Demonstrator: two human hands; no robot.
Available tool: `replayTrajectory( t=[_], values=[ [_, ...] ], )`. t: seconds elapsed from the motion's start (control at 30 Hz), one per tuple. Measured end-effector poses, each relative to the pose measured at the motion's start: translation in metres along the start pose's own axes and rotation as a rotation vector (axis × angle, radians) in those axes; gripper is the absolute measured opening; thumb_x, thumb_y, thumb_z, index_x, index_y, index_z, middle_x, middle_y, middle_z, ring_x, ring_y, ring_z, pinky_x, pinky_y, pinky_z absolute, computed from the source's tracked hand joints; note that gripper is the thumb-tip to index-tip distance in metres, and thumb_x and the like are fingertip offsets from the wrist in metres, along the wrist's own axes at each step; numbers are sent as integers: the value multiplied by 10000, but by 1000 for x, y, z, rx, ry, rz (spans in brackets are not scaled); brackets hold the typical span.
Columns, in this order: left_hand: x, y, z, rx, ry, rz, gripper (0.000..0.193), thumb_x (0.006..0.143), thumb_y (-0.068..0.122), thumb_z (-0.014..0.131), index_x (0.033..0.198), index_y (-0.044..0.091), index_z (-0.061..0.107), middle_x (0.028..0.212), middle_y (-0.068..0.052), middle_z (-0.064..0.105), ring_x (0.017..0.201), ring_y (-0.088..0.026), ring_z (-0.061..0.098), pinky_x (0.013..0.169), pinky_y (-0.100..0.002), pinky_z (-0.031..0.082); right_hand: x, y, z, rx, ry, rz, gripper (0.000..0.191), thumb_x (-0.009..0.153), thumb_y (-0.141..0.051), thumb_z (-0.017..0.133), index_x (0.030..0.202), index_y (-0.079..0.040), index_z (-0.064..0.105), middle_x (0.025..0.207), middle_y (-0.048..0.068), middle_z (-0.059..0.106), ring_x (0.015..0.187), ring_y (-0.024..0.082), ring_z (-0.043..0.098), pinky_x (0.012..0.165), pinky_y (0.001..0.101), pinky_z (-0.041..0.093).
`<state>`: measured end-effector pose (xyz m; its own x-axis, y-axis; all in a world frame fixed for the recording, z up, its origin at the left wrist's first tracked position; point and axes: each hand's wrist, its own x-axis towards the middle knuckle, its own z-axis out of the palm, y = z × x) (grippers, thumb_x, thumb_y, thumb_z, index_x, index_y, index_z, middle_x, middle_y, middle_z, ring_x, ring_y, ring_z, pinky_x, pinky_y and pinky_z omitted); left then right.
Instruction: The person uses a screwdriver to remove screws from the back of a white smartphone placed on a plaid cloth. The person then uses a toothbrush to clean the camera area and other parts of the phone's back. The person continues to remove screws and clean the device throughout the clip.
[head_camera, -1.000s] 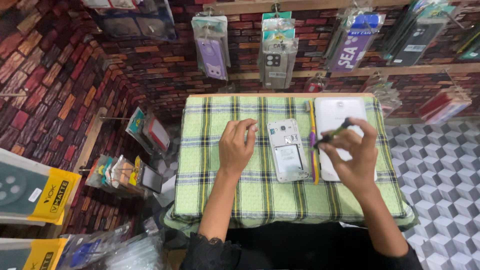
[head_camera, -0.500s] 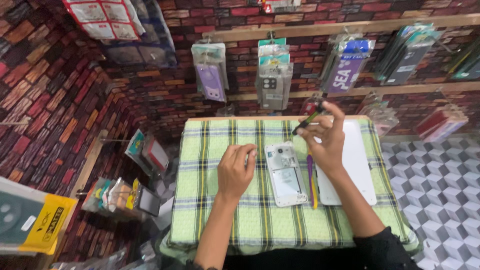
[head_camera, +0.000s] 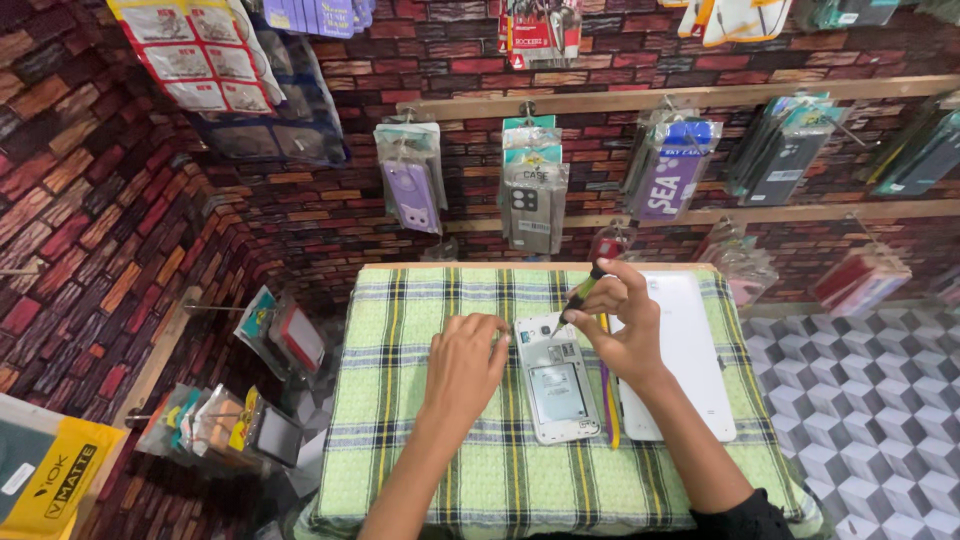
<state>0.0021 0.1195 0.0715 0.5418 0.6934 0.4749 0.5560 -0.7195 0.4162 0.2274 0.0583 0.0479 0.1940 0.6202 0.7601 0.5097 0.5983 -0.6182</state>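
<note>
Near table centre, opened phone (head_camera: 556, 378) lies lengthwise toward far edge; right hand (head_camera: 625, 325) fingers pinch screwdriver (head_camera: 580, 295), tip at its top; left hand (head_camera: 468, 365) rests loose just left, holding nothing

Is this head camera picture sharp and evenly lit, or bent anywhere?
Head view: even, soft light, no glare on the opened phone; both hands, left hand and right hand, look sharp; the wooden rails bow, wide-lens distortion.
</note>
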Motion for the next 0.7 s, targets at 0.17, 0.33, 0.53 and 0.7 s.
replayTrajectory(
  t=[0.17,0.33,0.53,0.7],
  values=[
    [31,-4,7,61,-187,-66,185,881,193,714,1031,95,758,990,-95,759,924,-300,696,807,-441,547,-4,4,3,-80,-19,-42,758,828,61,806,1449,-77,395,967,135,747,854,192,756,757,310,644],
    [75,-15,20,-156,-321,-184,207,812,206,807,1002,125,814,908,-78,793,806,-226,751,759,-356,578,-7,10,3,-107,-23,-101,731,834,44,803,1430,-95,403,1016,135,763,915,209,781,801,329,654],
    [81,-25,18,-283,-477,-144,357,663,182,901,1010,149,827,870,-52,793,777,-164,734,712,-341,573,-11,13,2,-153,-32,-103,741,807,25,827,1411,-112,419,979,116,765,889,202,790,770,324,652],
    [75,-25,13,-295,-431,-115,340,670,198,889,1001,148,832,859,-55,794,771,-163,734,717,-333,564,-14,13,4,-143,-35,-123,710,816,32,816,1391,-106,424,1017,127,763,895,203,784,779,331,650]
  ],
)
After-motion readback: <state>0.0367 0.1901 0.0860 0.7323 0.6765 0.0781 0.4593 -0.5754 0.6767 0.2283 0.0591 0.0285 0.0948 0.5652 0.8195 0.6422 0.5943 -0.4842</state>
